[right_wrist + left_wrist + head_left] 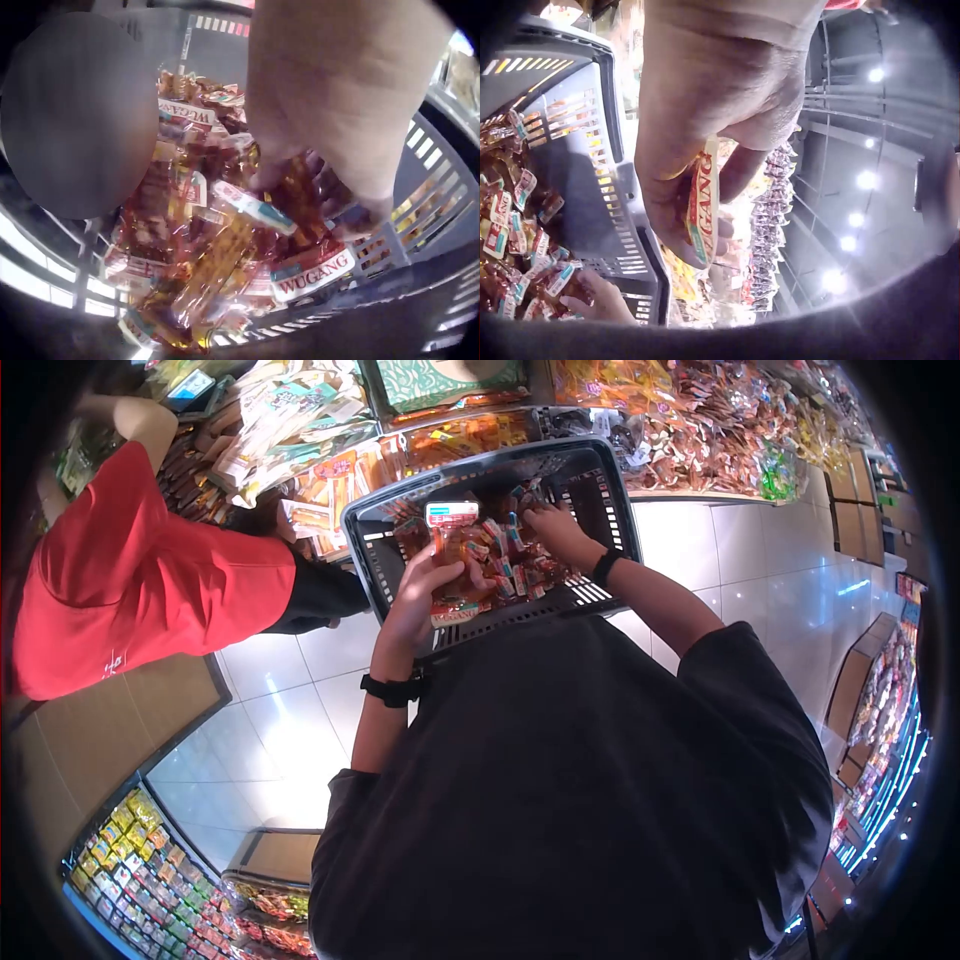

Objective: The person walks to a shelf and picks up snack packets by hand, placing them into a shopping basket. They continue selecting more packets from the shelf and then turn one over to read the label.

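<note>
Inside the dark shopping basket (385, 495) lies a heap of small shiny red-brown snack packets (510, 565) (217, 255) with white, red and teal labels. The left hand (425, 585) (720, 97) is over the basket's left part in the head view. Between its thumb and fingers it pinches one packet (703, 202), its label edge facing the left wrist camera. Deeper in the basket, on the right, the right hand (562, 535) (330, 97) reaches down into the heap, its fingers curled round a packet (300, 199) whose lower end reads WUGANG.
Piles of bagged snacks (690, 435) fill the display behind the basket. A person in a red shirt (170, 580) leans over the display at left. Pale floor tiles (690, 540) show on both sides. Shelves of colourful packs (150, 870) stand at lower left.
</note>
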Tool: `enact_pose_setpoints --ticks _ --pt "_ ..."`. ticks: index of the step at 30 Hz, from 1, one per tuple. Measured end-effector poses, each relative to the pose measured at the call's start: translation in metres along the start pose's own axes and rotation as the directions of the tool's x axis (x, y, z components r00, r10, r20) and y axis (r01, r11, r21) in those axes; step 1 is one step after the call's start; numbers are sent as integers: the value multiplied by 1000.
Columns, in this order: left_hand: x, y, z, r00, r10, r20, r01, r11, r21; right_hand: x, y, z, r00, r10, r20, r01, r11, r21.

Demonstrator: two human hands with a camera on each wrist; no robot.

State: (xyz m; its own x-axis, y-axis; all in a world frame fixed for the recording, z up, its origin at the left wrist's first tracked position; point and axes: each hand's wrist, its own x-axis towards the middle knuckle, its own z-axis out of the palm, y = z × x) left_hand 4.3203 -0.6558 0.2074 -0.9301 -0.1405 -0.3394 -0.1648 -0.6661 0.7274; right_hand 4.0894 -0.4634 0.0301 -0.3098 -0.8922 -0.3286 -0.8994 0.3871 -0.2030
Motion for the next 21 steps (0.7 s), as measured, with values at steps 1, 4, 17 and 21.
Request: enact_pose_setpoints --ticks 1,4,17,21 --pt "-3 2 3 1000 6 10 -6 1000 -5 -7 -8 -27 994 -17 -110 18 1000 5" --pt "-11 13 11 999 31 23 -31 999 15 -22 -24 -85 975 -30 -222 44 997 62" --pt "-28 46 67 927 312 -207 -342 931 -129 -106 -139 -224 392 -490 -779 718 692 -73" --pt "-46 67 86 840 439 -317 -450 892 44 -113 -151 -224 500 -127 -857 625 737 255"
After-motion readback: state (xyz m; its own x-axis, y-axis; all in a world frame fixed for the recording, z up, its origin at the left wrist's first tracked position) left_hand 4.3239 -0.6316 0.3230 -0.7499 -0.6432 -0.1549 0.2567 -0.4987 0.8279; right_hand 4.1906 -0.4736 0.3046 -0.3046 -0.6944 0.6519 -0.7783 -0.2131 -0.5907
